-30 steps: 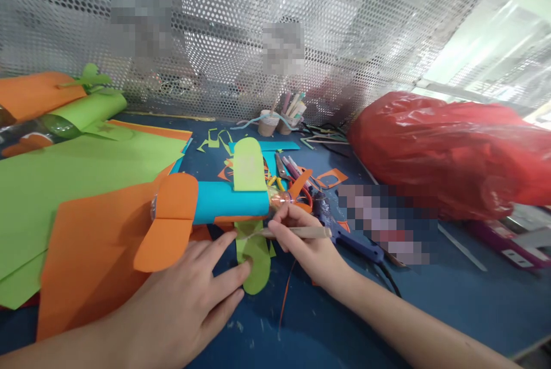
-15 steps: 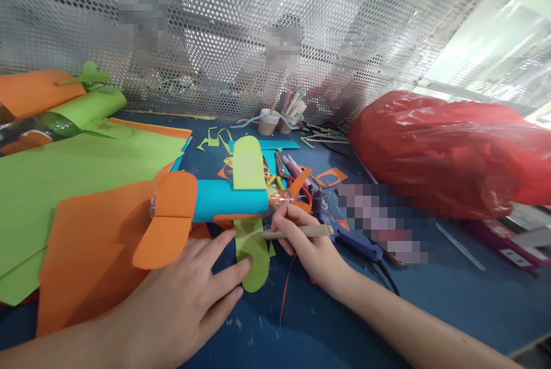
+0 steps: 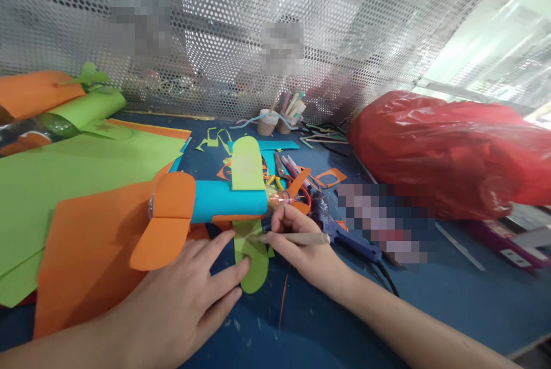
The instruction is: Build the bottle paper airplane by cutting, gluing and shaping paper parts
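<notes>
A toy plane lies on its side, its blue paper body (image 3: 228, 201) wrapped round a clear plastic bottle. Orange paper tail pieces (image 3: 172, 198) are at its left end, and a small orange propeller (image 3: 298, 182) is at the bottle neck. One green paper wing (image 3: 247, 165) points away from me; the other green wing (image 3: 255, 273) points toward me. My left hand (image 3: 200, 288) is open, its spread fingertips resting on the near wing's left edge. My right hand (image 3: 299, 245) pinches a pale marker pen (image 3: 312, 238), with its tip at the same wing's surface, where faint lines show.
Green (image 3: 86, 179) and orange paper sheets (image 3: 86, 254) spread at left, near another paper-covered bottle (image 3: 86, 111). Behind the plane lie scissors (image 3: 280, 167) and paper scraps. A blue glue gun (image 3: 353, 241) is right of my hand. A red plastic bag (image 3: 434, 151) and pen cups (image 3: 267, 122) stand farther back.
The marker has swung slightly and its tip has shifted a little left on the near wing. My right hand has moved with it; my left hand stays nearly still.
</notes>
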{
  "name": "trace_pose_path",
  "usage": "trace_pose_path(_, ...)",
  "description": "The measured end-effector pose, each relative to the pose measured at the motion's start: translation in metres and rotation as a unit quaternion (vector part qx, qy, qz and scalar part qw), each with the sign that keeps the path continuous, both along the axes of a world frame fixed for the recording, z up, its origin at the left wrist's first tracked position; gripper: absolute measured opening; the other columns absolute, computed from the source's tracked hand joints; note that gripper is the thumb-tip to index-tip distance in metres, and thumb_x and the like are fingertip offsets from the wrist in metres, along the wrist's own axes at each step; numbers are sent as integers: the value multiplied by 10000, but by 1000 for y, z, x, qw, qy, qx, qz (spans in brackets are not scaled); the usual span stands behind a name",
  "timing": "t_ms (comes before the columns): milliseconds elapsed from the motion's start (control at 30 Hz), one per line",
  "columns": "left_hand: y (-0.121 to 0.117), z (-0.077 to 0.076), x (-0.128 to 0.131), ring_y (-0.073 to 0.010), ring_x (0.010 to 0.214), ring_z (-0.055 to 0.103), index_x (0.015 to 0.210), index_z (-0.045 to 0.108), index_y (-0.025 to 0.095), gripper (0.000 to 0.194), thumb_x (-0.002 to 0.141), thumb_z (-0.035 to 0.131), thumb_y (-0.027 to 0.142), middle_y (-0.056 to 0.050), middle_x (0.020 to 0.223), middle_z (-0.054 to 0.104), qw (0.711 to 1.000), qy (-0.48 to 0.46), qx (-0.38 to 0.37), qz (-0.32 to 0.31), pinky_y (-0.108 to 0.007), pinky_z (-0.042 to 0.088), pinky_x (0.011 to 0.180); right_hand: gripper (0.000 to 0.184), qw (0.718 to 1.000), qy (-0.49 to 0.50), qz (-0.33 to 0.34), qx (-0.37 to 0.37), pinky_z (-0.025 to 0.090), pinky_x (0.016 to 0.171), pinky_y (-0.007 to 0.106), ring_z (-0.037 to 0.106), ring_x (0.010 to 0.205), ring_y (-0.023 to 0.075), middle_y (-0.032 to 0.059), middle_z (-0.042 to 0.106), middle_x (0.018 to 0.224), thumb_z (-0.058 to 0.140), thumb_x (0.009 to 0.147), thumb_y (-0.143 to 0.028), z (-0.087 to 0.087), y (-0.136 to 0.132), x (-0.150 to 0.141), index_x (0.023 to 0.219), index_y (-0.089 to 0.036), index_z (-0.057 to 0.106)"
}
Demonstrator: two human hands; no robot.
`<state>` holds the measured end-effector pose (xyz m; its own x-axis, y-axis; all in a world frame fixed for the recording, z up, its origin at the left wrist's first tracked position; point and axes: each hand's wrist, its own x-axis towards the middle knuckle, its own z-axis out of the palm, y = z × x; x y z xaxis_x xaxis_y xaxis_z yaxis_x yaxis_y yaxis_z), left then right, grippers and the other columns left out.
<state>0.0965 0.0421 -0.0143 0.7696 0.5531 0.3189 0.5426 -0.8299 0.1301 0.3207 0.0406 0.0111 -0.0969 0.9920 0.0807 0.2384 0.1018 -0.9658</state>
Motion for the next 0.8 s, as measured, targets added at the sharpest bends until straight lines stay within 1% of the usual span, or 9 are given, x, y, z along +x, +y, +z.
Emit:
trace_pose_path(67,0,1,0,-354,1024,657,1273,640,304,415,1022,312,351,-182,1345,575,1000,4,3,-4,-553,595,736,184,1000,-11,-6,11,344,537,238,393,583,108,-57,438,657,601,803,-231,0,0,0,714,-218,440)
trace_pose_path(200,1,4,-1,-361,1016,663,1255,656,289,421,1021,311,347,-194,1330,586,1000,10,6,-11,-541,604,710,223,999,-7,-25,21,344,545,249,399,588,117,-54,438,650,585,857,-320,0,1,0,724,-223,435)
trace_pose_path(333,0,3,-1,-356,1025,656,1254,651,302,414,1021,315,358,-182,1336,581,1000,11,-1,-7,-528,607,701,228,1000,-1,-19,9,347,535,243,410,570,111,-54,465,640,608,850,-323,-1,1,0,726,-218,448)
trace_pose_path(467,0,-1,0,-348,1016,654,1246,653,305,419,1024,301,349,-176,1330,583,1000,-2,11,1,-570,589,739,244,1000,-2,-19,8,329,521,237,391,545,103,-61,456,614,609,859,-329,-3,0,0,717,-216,446)
trace_pose_path(600,0,1,0,-359,993,667,1237,662,286,417,1021,311,341,-200,1314,592,1000,5,18,-11,-564,600,697,237,1000,5,-21,5,349,538,237,424,571,107,-54,473,652,634,844,-341,-3,1,0,748,-216,457)
trace_pose_path(700,-1,2,0,-359,999,669,1242,660,285,424,1022,303,344,-200,1318,592,1000,1,18,-6,-566,601,698,243,1000,-14,-21,6,339,532,240,416,561,107,-56,467,632,623,851,-333,-3,2,0,726,-218,449)
trace_pose_path(800,-1,4,0,-370,988,675,1231,669,278,414,1018,322,345,-209,1308,599,1000,7,12,-12,-551,611,651,247,998,-39,-39,13,321,522,247,400,548,110,-57,460,607,601,861,-338,-4,3,2,711,-222,444)
